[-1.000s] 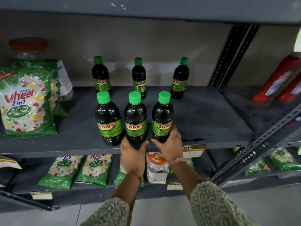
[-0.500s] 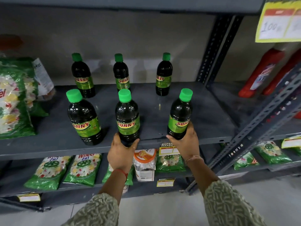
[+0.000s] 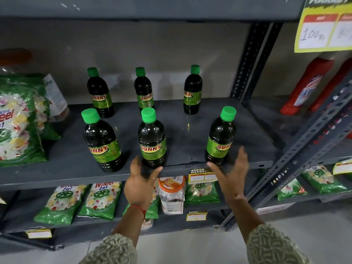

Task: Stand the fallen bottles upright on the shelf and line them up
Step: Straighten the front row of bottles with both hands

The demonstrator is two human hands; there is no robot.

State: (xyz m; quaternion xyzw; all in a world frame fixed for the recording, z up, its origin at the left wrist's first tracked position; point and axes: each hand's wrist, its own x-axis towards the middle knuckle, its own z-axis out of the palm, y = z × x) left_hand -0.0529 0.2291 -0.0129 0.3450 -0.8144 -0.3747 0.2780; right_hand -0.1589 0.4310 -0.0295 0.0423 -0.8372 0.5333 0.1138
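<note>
Several dark SUNNY bottles with green caps stand upright on the grey shelf (image 3: 190, 130), in a back row and a front row. The front row holds a left bottle (image 3: 102, 143), a middle bottle (image 3: 152, 140) and a right bottle (image 3: 221, 138). The back row holds three more: (image 3: 99, 94), (image 3: 143, 91), (image 3: 192, 91). My left hand (image 3: 141, 185) is open just below the base of the middle front bottle, fingers spread around it. My right hand (image 3: 232, 174) is open beside the right front bottle, slightly apart from it.
Green Wheel detergent packs (image 3: 17, 121) lean at the shelf's left. Red bottles (image 3: 308, 82) stand on the neighbouring shelf to the right, behind slotted metal uprights (image 3: 314, 141). The lower shelf holds more green packs (image 3: 62, 202) and an orange-lidded jar (image 3: 171, 195). A yellow price sign (image 3: 323, 29) hangs top right.
The front right bottle was slid to the right, widening the gap in the front row. Both hands have since let go of the middle and right bottles and opened.
</note>
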